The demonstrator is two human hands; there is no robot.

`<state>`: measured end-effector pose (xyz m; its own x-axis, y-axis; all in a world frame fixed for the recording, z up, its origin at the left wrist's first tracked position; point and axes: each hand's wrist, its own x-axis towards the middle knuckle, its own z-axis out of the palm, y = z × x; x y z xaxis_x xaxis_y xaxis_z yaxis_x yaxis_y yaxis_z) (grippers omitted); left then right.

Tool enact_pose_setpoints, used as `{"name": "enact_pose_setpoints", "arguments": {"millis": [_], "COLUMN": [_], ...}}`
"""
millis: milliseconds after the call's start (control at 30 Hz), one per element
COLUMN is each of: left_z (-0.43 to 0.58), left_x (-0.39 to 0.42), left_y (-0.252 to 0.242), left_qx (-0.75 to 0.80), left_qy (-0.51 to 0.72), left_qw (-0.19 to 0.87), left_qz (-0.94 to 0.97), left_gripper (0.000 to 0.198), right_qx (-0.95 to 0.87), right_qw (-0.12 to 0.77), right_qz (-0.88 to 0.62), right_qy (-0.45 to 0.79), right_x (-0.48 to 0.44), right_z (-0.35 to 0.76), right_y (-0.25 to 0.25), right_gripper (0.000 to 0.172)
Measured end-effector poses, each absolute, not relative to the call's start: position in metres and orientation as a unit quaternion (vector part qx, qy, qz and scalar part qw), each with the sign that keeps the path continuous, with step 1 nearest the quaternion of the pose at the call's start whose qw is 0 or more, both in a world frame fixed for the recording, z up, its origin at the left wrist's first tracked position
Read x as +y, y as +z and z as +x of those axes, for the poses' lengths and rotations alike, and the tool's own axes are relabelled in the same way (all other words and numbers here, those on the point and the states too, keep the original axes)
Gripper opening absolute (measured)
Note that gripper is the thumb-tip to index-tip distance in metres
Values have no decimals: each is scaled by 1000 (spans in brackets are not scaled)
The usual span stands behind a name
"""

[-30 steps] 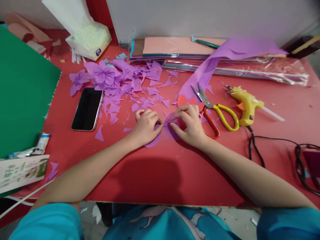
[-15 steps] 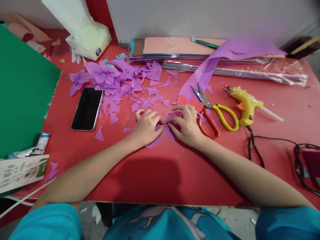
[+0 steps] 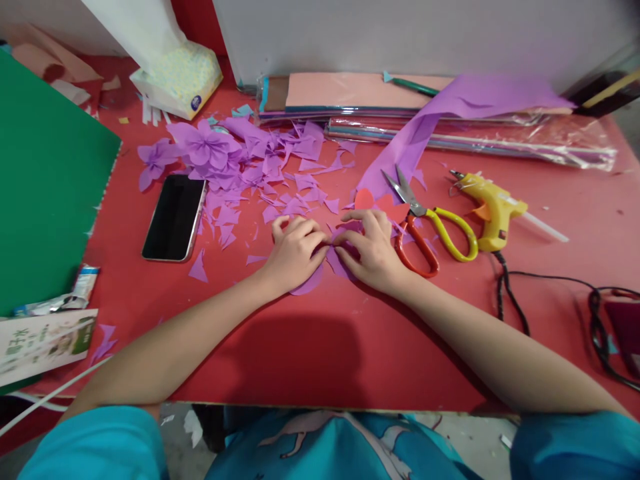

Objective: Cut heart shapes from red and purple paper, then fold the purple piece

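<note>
Both hands meet over a purple paper petal shape (image 3: pixel 339 262) on the red table. My left hand (image 3: pixel 299 252) pinches its middle between thumb and index finger, with a rounded purple lobe showing under the palm. From the other side, my right hand (image 3: pixel 371 250) pinches the same piece, fingertips almost touching the left ones. Much of the paper is hidden under the fingers. Just beyond the right hand lie red paper petals (image 3: pixel 364 199). Scissors (image 3: pixel 417 212) with one red and one yellow handle rest beside it, blades apart.
A yellow glue gun (image 3: pixel 493 208) with a black cord lies at right. Purple paper flowers (image 3: pixel 206 148) and scraps (image 3: pixel 273 167) cover the back left, near a phone (image 3: pixel 175 217) and a tissue box (image 3: pixel 183 80). Packs of coloured paper (image 3: pixel 360 92) line the back.
Both hands keep their pinch on the purple paper, with the fingertips shifting very slightly. Everything else lies as before.
</note>
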<state>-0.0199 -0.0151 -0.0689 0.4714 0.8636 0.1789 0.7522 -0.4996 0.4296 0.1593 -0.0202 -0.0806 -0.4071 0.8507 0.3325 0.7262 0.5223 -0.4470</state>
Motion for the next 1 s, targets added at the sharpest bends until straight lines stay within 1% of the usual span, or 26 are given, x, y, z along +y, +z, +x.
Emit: {"name": "enact_pose_setpoints", "arguments": {"millis": [267,533,800,1000], "left_z": [-22,-22,-22,-22], "left_x": [-14,-13,-13,-13], "left_y": [-70,-71,-71,-70], "left_qx": [489,484,475,452], "left_qy": [197,194,200,199], "left_qw": [162,156,150,119], "left_qz": [834,839,844,861], "left_gripper": [10,10,14,18], "right_qx": [-831,-839,-835,-834], "right_qw": [262,258,268,267], "right_qz": [-476,-470,-469,-471], "right_qy": [116,94,104,110], "right_x": [-18,-17,-15,-17], "right_z": [159,155,155,155], "right_y": [-79,-80,-84,-83], "right_gripper": [14,14,17,14]}}
